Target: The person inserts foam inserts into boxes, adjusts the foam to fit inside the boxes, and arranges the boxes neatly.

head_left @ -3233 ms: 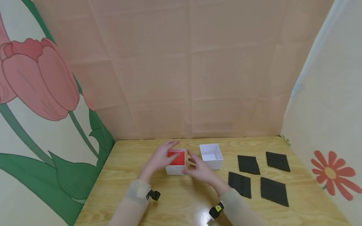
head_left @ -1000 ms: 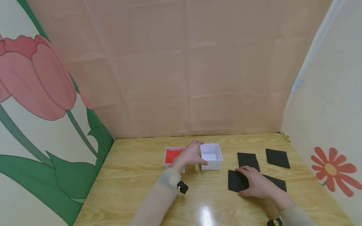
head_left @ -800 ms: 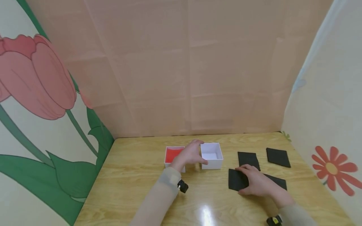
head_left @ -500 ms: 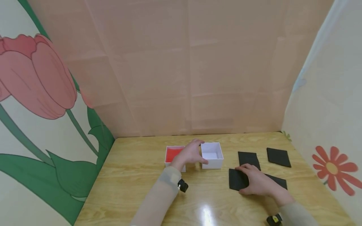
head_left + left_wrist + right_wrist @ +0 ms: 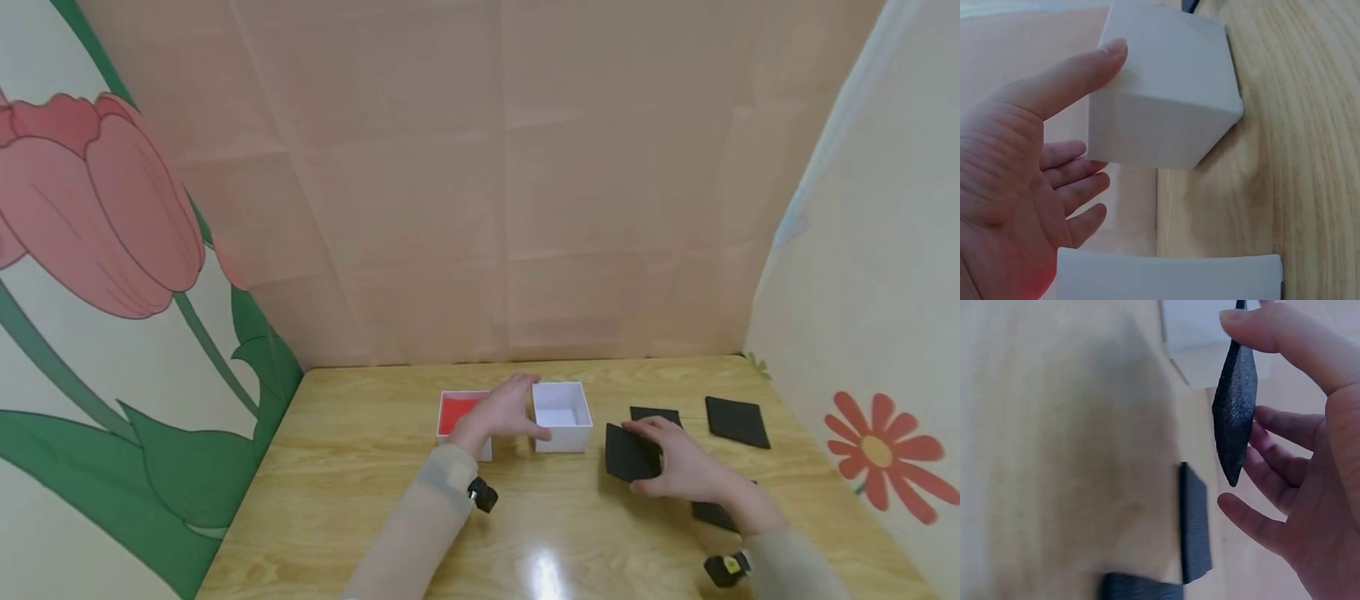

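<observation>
My left hand (image 5: 504, 408) is at the left side of a white open-topped box (image 5: 562, 439), its thumb on the near wall and its fingers reaching to the far side. The left wrist view shows that thumb lying on the box wall (image 5: 1160, 125). In my right hand (image 5: 686, 467) a thin black square pad (image 5: 632, 454) is pinched by its edge between thumb and fingers, tilted and raised over the table. Seen from the right wrist, the pad (image 5: 1235, 412) appears edge-on, slightly bowed. Inside, the white box shows nothing but bare white walls.
Left of that box stands another white box (image 5: 443, 443) with something red (image 5: 456, 410) inside, partly covered by my left forearm. On the right lie more black pads: one at the back (image 5: 737, 421), one behind my right hand (image 5: 654, 412), one under its wrist (image 5: 712, 514).
Both hands were around the red-filled box at first. The left then went to the other box and stays there. The right took hold of a black pad and has just lifted it.
</observation>
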The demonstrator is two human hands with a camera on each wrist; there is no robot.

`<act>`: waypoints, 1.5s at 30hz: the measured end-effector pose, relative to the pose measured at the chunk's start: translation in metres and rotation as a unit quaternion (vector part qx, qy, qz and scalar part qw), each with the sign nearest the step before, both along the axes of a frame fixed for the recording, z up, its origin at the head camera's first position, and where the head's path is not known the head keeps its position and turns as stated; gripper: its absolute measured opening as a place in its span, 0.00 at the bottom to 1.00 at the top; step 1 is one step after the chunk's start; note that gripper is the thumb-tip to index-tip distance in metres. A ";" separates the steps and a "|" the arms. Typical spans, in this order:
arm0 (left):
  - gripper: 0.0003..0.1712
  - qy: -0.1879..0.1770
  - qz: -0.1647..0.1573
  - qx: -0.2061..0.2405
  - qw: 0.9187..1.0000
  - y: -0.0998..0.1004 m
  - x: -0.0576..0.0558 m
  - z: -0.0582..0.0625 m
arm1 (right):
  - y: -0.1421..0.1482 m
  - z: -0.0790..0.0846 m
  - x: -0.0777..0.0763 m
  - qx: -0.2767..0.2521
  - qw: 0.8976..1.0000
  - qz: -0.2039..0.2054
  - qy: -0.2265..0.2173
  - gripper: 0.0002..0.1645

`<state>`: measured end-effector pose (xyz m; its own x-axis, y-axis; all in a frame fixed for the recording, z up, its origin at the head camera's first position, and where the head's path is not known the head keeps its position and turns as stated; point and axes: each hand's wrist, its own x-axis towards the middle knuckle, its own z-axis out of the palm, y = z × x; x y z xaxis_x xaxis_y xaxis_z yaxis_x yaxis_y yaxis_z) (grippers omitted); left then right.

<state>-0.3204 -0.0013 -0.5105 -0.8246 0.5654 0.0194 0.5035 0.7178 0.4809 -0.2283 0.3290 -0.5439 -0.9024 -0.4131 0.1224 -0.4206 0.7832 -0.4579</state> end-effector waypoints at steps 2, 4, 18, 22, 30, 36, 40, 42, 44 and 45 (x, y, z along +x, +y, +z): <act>0.61 -0.003 -0.003 -0.003 1.000 -0.002 0.000 0.001 | -0.001 0.007 -0.003 -0.010 1.000 0.003 0.014 0.58; 0.60 -0.005 -0.003 -0.006 1.000 -0.002 0.000 0.002 | -0.003 0.013 -0.006 -0.014 1.000 0.005 0.025 0.59; 0.61 -0.012 0.035 -0.009 0.999 -0.004 0.002 0.003 | -0.040 0.053 -0.049 -0.008 0.999 0.047 0.012 0.58; 0.61 -0.013 0.031 -0.005 0.999 -0.003 0.002 0.002 | -0.056 0.063 -0.061 0.015 0.997 0.070 0.012 0.56; 0.63 -0.026 0.035 -0.008 0.999 -0.002 -0.002 -0.001 | -0.075 0.064 -0.084 0.062 0.994 0.093 0.016 0.56; 0.60 -0.034 0.037 0.000 0.999 -0.004 -0.003 -0.005 | -0.090 0.068 -0.090 0.076 0.991 0.107 -0.013 0.54; 0.58 -0.045 0.042 0.010 0.998 -0.004 -0.001 -0.004 | -0.093 0.067 -0.092 0.074 0.991 0.111 -0.019 0.53; 0.57 -0.045 0.043 0.012 0.998 -0.004 -0.001 -0.004 | -0.094 0.065 -0.094 0.074 0.991 0.114 -0.015 0.53; 0.57 -0.047 0.044 0.013 0.998 -0.004 -0.001 -0.004 | -0.094 0.063 -0.096 0.076 0.990 0.118 -0.011 0.53; 0.57 -0.048 0.046 0.013 0.998 -0.004 -0.001 -0.004 | -0.094 0.062 -0.097 0.077 0.990 0.119 -0.008 0.53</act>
<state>-0.3212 -0.0053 -0.5140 -0.8714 0.4883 -0.0475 0.3879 0.7450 0.5427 -0.3250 0.2354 -0.4815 -0.7786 -0.6270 0.0271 -0.5951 0.7240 -0.3489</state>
